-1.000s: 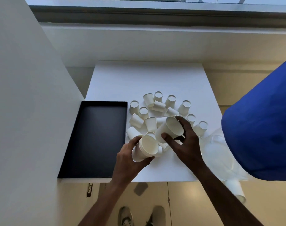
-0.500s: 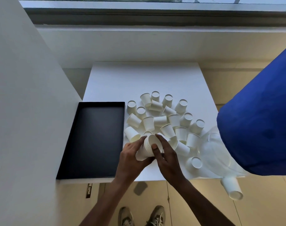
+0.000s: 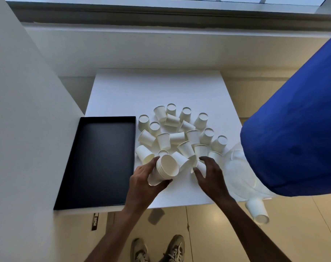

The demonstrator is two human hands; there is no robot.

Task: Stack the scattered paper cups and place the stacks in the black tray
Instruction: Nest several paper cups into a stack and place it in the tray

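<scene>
In the head view, your left hand (image 3: 142, 178) grips a short stack of paper cups (image 3: 163, 171) near the table's (image 3: 157, 87) front edge, and your right hand (image 3: 210, 176) pinches a loose cup (image 3: 200, 166) beside it. The black tray (image 3: 100, 163) at the left edge holds nothing, and most scattered cups (image 3: 179, 135) lie unstacked.

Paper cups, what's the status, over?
Left hand grips nested stack. Right hand grips loose cup. Black tray holds no cups. Stray cup beyond table edge.

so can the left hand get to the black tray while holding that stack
Probably yes. The left hand, gripping the stack of cups, sits just beside the right rim of the black tray, with no loose cup between; the right hand pinches a single cup elsewhere.
</scene>
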